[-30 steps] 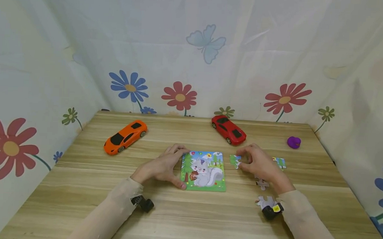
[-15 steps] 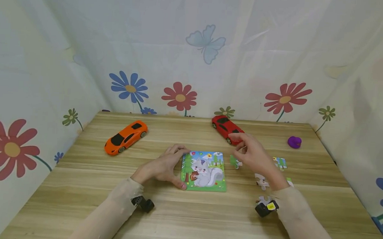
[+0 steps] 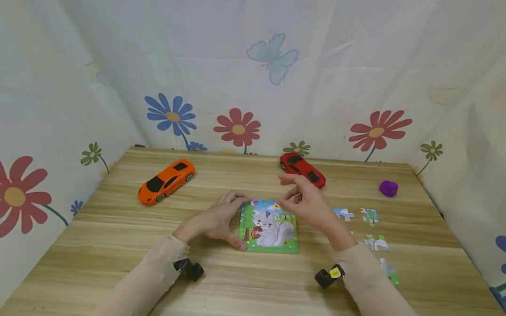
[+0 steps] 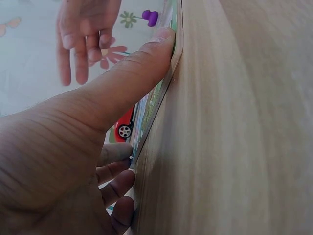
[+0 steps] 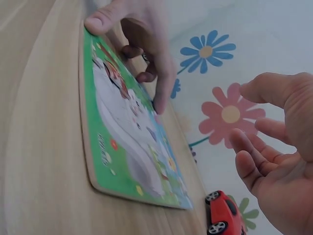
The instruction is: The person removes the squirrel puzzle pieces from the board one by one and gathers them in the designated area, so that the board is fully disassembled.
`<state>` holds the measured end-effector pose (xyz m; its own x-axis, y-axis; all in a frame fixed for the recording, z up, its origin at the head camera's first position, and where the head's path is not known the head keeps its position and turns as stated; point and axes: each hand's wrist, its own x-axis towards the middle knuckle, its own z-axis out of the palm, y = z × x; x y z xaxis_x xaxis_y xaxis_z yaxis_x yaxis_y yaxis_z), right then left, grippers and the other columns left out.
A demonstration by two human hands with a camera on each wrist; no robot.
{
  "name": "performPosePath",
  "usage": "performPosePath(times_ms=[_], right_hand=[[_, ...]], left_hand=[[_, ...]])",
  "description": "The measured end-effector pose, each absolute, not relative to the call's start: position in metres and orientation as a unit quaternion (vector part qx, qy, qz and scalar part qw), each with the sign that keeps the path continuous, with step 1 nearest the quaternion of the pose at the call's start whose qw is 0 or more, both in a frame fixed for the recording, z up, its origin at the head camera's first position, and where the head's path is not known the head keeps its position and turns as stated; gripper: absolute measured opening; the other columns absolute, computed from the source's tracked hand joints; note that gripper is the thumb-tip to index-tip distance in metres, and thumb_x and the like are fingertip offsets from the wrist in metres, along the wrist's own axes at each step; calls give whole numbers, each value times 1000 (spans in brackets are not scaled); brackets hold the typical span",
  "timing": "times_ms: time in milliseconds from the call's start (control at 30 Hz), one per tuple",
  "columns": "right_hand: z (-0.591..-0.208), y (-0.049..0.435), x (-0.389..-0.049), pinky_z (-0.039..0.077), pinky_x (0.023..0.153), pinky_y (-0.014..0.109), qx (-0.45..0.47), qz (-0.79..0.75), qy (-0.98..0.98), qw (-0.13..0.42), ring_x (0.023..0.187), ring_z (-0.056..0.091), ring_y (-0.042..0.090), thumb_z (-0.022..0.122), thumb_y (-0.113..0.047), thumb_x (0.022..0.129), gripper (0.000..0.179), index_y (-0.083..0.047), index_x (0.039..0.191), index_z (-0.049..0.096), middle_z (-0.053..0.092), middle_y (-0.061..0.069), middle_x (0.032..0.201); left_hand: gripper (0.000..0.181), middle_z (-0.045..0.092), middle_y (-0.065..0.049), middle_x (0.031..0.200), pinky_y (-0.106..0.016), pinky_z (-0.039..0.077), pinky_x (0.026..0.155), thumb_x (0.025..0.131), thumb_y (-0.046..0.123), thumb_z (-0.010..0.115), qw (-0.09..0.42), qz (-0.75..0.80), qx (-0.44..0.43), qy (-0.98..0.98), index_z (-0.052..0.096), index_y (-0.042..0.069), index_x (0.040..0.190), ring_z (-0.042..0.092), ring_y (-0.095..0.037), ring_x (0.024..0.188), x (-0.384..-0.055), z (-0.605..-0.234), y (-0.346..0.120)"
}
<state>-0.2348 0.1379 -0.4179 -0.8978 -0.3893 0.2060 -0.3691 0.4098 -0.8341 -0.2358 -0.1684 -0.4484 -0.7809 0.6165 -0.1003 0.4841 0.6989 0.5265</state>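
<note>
A thin square puzzle board [image 3: 271,229], printed with a grey squirrel holding a nut, lies flat on the wooden table. My left hand [image 3: 218,220] holds it along its left side, thumb at the near corner and fingers at the far one. The left wrist view shows that thumb [image 4: 142,63] pressed on the edge. Over the board's far right corner hovers my right hand [image 3: 312,205], thumb and fingers apart. The right wrist view shows nothing between the fingers of this right hand [image 5: 274,132]. To the right lie loose jigsaw pieces [image 3: 376,242], some partly hidden by the right arm.
Behind the board stands a red toy car [image 3: 305,169], partly covered by the right hand. An orange toy car [image 3: 166,181] is at the back left. A small purple toy [image 3: 388,188] sits at the back right. Flower-printed curtains [image 3: 272,107] enclose the table.
My right hand has let go of a jigsaw piece right of the board, lifted, and moved left over the board's corner. More loose pieces now show. The left hand keeps its place.
</note>
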Motion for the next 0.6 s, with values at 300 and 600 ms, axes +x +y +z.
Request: performPosePath(times_ms=[300,600], right_hand=[[-432,117,-234,60,90,34,-244,-481,841,27,106,74,22,88,-17,99,69,-6,159,56,64,22,150],[-447,104,-227,61,83,30,-247,-462,850,59,102,72,20,91,-25,97,72,-5,158,58,64,17,148]], left_hand=[[131,26,-16,176,-64,29,133,74,56,104,145,254,298,909,33,7,173,27,-40,160,-236,-449,-169],[132,28,-17,176,-63,29,133,73,57,103,134,248,306,909,34,5,172,28,-40,161,-237,-450,-169]])
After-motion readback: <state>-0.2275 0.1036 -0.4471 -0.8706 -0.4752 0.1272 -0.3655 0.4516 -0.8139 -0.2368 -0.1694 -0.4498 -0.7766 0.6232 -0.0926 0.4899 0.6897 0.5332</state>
